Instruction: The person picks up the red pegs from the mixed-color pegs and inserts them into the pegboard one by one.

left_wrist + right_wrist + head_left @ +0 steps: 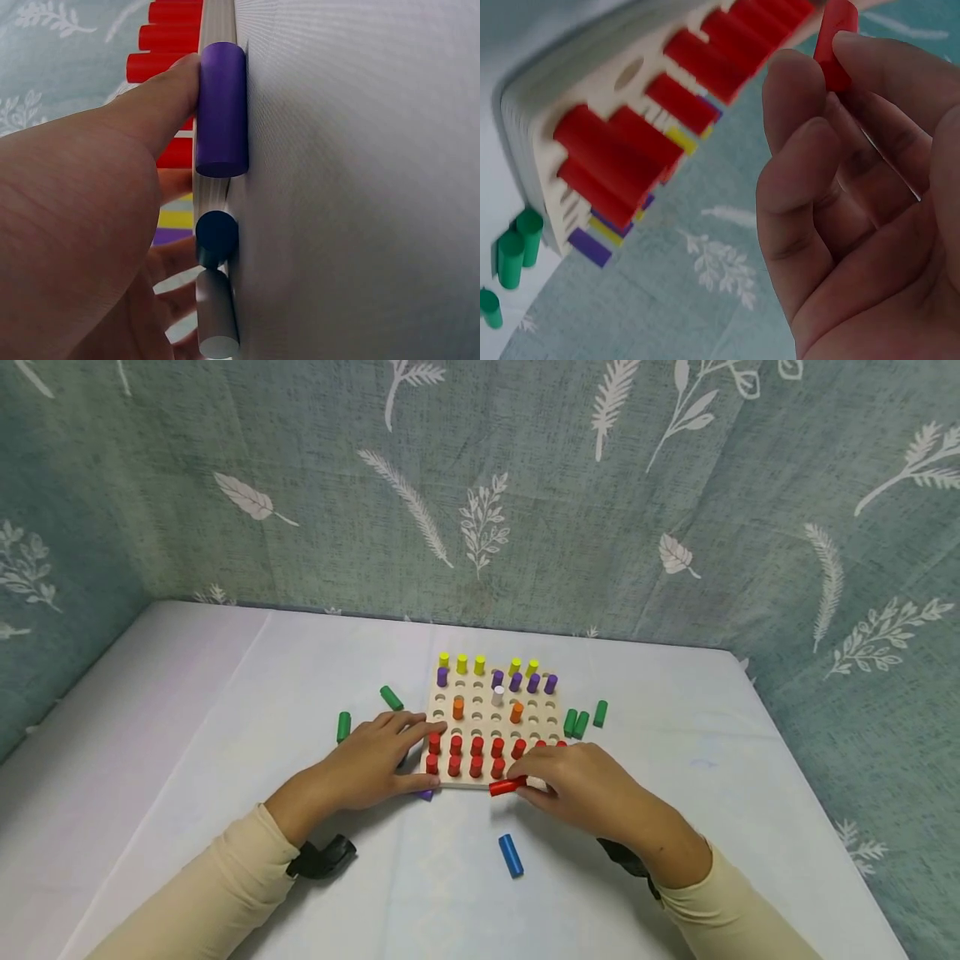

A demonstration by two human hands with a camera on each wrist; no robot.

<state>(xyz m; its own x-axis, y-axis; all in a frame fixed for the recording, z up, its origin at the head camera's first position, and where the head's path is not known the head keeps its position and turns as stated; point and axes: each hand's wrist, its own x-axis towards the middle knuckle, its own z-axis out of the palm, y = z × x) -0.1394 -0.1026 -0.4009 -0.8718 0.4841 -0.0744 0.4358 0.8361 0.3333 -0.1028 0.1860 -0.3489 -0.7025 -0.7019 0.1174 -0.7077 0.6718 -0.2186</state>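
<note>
A wooden pegboard (pixel 450 781) carries upright cylindrical pegs, with two rows of red pegs (pixel 476 767) along its near side. My left hand (pixel 378 760) rests at the board's left edge, its thumb and index finger touching it. Beside that hand a purple peg (pixel 222 112), a dark blue peg (pixel 217 236) and a grey-looking peg (pixel 216 315) lie against or near the board. Between thumb and fingertips, my right hand (pixel 581 785) pinches a loose red peg (pixel 835 45), tilted over the board's near edge. That hand partly covers the near right corner, where the right wrist view shows an unfilled hole.
Yellow pegs (pixel 480 665) and purple pegs (pixel 533 683) stand in the far rows; orange pegs (pixel 458 708) and a white peg (pixel 498 696) are mid-board. Green pegs (pixel 344 727) lie on both sides. A blue peg (pixel 511 856) lies in front on the white tablecloth (pixel 420 902).
</note>
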